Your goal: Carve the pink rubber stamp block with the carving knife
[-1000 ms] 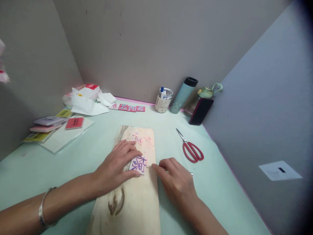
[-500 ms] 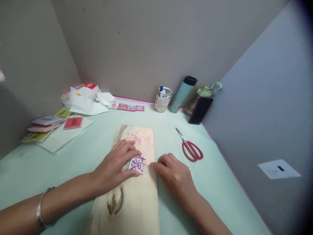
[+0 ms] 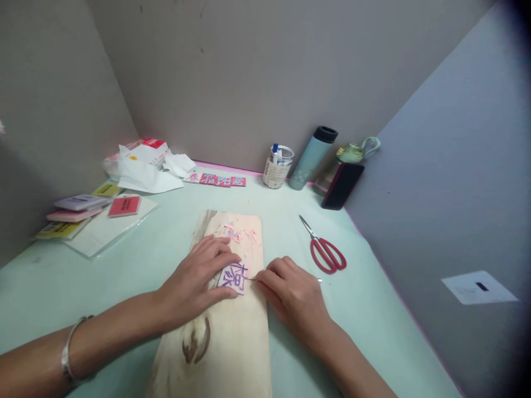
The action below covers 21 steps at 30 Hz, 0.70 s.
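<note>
My left hand [image 3: 205,271] braces a small pale block [image 3: 234,278] against a wooden board, thumb on its near edge and fingers on its far side. Purple strokes of a written character cover the block's top. Pinched in my right hand [image 3: 292,287] is a thin carving tool [image 3: 251,279], its fine metal tip at the block's right edge. Most of the tool is hidden by the fingers; a silvery end shows behind the hand. The wooden board [image 3: 232,342] lies lengthwise under both, with pink and pale shavings [image 3: 236,233] on its far part.
Red-handled scissors [image 3: 323,249] lie right of the board. Behind stand a jar of pens [image 3: 277,168], a blue tumbler [image 3: 312,160], and a phone [image 3: 343,186] leaning on a bottle. Lettered red blocks [image 3: 222,181], papers [image 3: 149,177] and colored blocks [image 3: 124,206] lie toward the back left.
My right hand has shifted very slightly, and the silvery end of the tool shows more behind it. My left hand and the block stay in place. The camera view has moved a little.
</note>
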Each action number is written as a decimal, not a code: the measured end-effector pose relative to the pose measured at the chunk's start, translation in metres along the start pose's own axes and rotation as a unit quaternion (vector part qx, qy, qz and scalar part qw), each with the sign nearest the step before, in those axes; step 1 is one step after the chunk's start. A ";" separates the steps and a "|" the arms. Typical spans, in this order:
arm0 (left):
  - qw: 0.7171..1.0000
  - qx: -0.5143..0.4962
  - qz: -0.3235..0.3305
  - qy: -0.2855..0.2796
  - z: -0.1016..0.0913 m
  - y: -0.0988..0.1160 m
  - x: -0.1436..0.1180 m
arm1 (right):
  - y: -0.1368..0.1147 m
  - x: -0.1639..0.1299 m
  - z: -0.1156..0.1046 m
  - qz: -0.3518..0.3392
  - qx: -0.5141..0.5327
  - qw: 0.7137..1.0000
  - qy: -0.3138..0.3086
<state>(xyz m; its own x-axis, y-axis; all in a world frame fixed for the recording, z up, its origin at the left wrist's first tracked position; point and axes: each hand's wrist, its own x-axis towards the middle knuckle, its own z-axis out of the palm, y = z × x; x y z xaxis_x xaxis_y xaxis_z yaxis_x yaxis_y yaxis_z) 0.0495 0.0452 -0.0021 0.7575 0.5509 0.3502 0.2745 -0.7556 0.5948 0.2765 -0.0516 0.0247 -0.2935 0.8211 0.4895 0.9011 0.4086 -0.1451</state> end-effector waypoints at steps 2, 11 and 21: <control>1.000 0.001 0.001 0.002 0.000 0.000 0.000 | 0.001 0.000 0.002 0.013 0.020 1.000 -0.004; 1.000 0.004 0.008 0.006 0.000 -0.001 0.001 | -0.006 0.014 -0.006 0.066 0.038 0.994 -0.082; 1.000 0.006 0.008 0.010 0.001 0.000 0.001 | -0.004 0.024 -0.008 0.059 0.006 0.991 -0.122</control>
<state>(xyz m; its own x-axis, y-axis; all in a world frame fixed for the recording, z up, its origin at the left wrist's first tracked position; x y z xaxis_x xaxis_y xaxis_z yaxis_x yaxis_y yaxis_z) 0.0507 0.0455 -0.0029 0.7502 0.5455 0.3736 0.2700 -0.7686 0.5800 0.2681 -0.0371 0.0435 -0.2559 0.9350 0.2454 0.9302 0.3073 -0.2007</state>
